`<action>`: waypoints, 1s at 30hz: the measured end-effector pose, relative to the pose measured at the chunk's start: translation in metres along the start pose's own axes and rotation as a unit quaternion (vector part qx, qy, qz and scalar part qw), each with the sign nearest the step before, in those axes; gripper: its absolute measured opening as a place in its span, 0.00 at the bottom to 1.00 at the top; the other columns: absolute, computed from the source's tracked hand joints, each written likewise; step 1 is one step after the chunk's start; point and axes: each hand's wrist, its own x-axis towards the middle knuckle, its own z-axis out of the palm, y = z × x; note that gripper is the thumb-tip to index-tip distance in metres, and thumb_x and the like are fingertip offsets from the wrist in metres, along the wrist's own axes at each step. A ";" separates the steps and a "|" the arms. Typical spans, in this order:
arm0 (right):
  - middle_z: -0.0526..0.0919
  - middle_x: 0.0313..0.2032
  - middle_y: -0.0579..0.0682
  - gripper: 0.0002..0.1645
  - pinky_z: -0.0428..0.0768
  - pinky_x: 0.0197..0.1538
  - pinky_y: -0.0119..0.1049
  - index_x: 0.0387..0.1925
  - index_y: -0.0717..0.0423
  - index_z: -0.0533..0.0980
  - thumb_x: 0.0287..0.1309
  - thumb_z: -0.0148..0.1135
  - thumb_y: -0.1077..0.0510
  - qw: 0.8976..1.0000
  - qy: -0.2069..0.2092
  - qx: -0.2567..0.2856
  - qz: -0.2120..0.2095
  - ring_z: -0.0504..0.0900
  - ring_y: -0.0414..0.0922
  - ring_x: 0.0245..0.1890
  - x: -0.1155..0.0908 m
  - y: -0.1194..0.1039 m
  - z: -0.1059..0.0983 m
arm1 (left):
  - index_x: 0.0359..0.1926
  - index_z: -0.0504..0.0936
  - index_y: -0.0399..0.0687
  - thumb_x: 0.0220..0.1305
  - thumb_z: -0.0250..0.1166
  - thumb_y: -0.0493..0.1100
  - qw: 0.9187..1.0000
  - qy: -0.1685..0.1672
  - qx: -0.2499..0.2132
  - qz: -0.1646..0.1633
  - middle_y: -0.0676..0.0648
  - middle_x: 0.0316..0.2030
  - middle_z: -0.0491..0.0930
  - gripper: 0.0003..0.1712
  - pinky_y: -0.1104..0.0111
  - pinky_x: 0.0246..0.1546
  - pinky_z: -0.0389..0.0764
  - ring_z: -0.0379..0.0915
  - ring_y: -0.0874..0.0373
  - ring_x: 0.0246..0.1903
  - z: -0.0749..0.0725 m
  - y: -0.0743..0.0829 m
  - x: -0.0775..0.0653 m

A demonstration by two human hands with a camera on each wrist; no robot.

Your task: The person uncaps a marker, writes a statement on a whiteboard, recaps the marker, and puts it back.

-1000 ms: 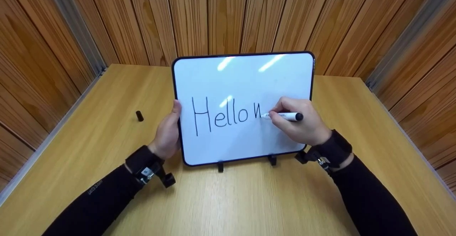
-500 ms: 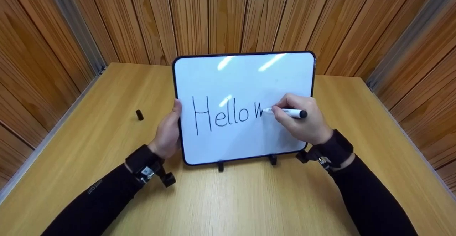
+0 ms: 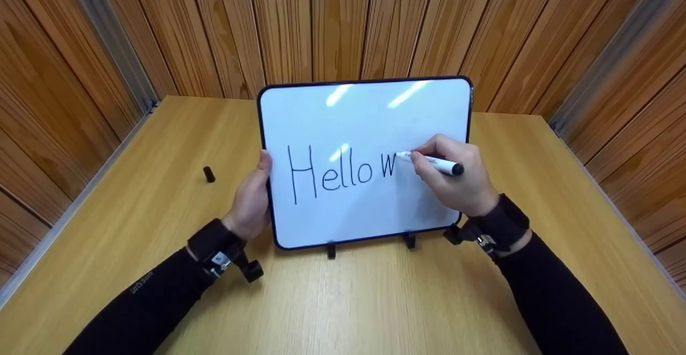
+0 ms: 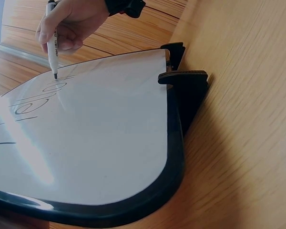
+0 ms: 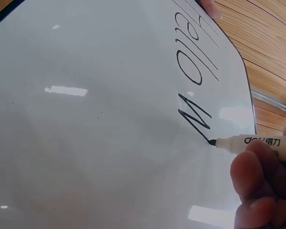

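Note:
A whiteboard (image 3: 327,221) with a black frame leans on a stand, bearing the handwritten black words "Hello W". My left hand (image 3: 249,205) grips its left edge, thumb at the front of the frame, the other fingers hidden behind. My right hand (image 3: 455,178) pinches a white marker (image 3: 439,164) with a black end, pen-like, over the right half of the board. In the right wrist view, the black tip of the marker (image 5: 229,143) meets the upper end of the W's last stroke. The left wrist view shows the same marker (image 4: 53,50) from the side.
A small black marker cap (image 3: 209,174) lies on the wooden table (image 3: 353,307), left of the board. Black stand feet (image 3: 331,250) stick out beneath the board's lower edge. Wood-panelled walls (image 3: 337,22) enclose the table at the back and sides.
The marker tip has moved up and slightly right, drawing the last strokes of the W. My right hand has risen a little with it. My left hand keeps its hold.

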 end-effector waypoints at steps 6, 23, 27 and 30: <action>0.88 0.27 0.48 0.03 0.69 0.26 0.26 0.35 0.64 0.85 0.69 0.70 0.70 1.000 0.006 0.002 -0.010 0.73 0.40 0.21 0.001 0.000 0.000 | 0.79 0.73 0.49 0.87 0.34 0.73 1.000 -0.003 -0.009 -0.005 0.34 0.58 0.85 0.44 0.58 0.53 0.87 0.85 0.44 0.53 0.000 0.000 -0.001; 0.87 0.26 0.50 0.05 0.73 0.28 0.25 0.35 0.65 0.84 0.64 0.70 0.75 0.998 0.036 0.037 -0.024 0.78 0.40 0.23 -0.006 0.000 -0.012 | 0.80 0.72 0.50 0.87 0.33 0.74 1.000 0.000 0.002 -0.001 0.34 0.59 0.83 0.45 0.58 0.57 0.84 0.83 0.42 0.55 0.000 0.000 0.000; 0.87 0.26 0.49 0.06 0.73 0.28 0.25 0.35 0.65 0.84 0.63 0.69 0.75 0.999 0.030 0.039 -0.023 0.78 0.39 0.22 -0.010 0.002 -0.014 | 0.80 0.72 0.50 0.87 0.34 0.74 1.000 -0.001 0.003 -0.003 0.34 0.58 0.83 0.45 0.58 0.56 0.84 0.84 0.42 0.54 0.000 0.001 0.001; 0.87 0.26 0.49 0.06 0.73 0.28 0.25 0.35 0.64 0.84 0.63 0.70 0.75 0.999 0.024 0.035 -0.023 0.76 0.39 0.22 -0.012 0.003 -0.014 | 0.80 0.71 0.50 0.87 0.33 0.74 1.000 0.001 -0.003 0.001 0.34 0.58 0.84 0.45 0.58 0.57 0.84 0.84 0.42 0.55 0.001 0.000 0.001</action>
